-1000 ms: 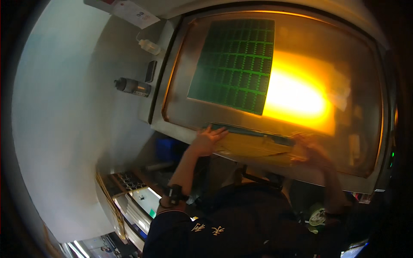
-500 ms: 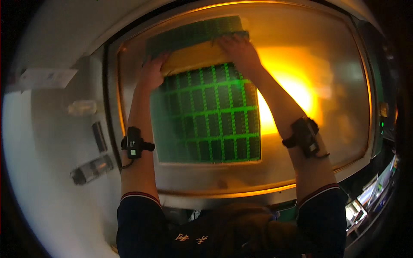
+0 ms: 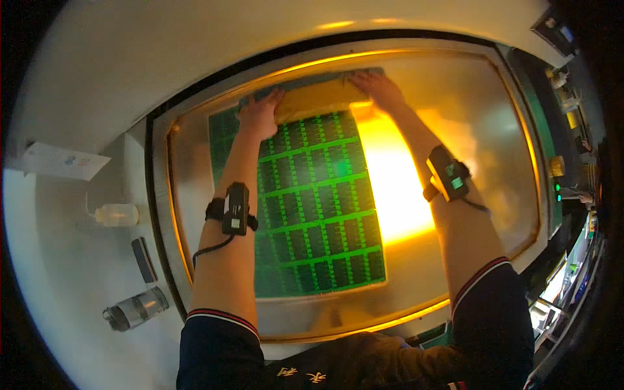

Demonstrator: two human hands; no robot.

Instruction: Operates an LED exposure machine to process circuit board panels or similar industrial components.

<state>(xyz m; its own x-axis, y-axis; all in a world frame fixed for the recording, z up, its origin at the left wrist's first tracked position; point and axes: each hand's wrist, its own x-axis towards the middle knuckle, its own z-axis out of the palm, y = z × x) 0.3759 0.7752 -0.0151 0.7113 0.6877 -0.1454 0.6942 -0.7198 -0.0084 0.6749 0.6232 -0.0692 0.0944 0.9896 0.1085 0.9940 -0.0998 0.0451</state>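
A large green panel [image 3: 312, 188] with a grid of dark rectangles lies on a wide framed bed [image 3: 455, 273] under a shiny clear sheet. Across its far end lies a long tan bar [image 3: 311, 103], like a wide squeegee. My left hand [image 3: 261, 116] grips the bar's left end, fingers pointing away from me. At its right end, my right hand [image 3: 379, 91] has its fingers bent over the bar. Beyond the bar shows a strip of the panel. Whether the bar has a blade underneath is hidden.
Bright yellow light [image 3: 400, 188] glows right of the panel. On the white surface at left are a squeeze bottle [image 3: 117, 214], a dark slim case [image 3: 143, 260], a clear bottle [image 3: 136, 309] and a paper sheet [image 3: 65, 161]. Small black devices [image 3: 235, 209] are strapped to both forearms.
Both hands have moved the tan bar away from me, closer to the panel's far edge. The view has shifted, so the whole bed sits lower in the picture.
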